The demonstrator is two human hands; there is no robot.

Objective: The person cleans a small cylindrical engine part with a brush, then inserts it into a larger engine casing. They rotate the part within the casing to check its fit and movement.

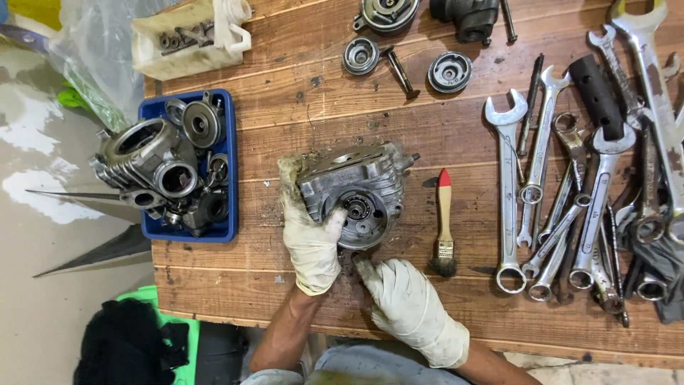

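The person is steadying a grey, finned engine cylinder head [360, 192] in the middle of the wooden workbench [456, 135], and I'd judge the step in hand to be cleaning or inspecting its round side opening, where a small bearing shows. The left hand [311, 239], in a dirty white glove, is wrapped around the casting's left flank, thumb lying across the face near the opening, fingers curled behind it; a firm, closed grip. The right hand [410, 303], also gloved, rests on the bench just below the casting, fingers half curled and pointing toward its lower edge; it seems to pinch nothing, though the fingertips are grimy and I cannot tell whether some small part lies under them. Any work on that opening would, I think, call for the left hand to keep the casting from rolling while the right brings a tool in. Just right of the cylinder head lies a small brush [444, 228] with a red-tipped handle, and well beyond it a spread of spanners [570, 199]. Left of the casting sits a blue tray [224, 232] holding more engine parts.
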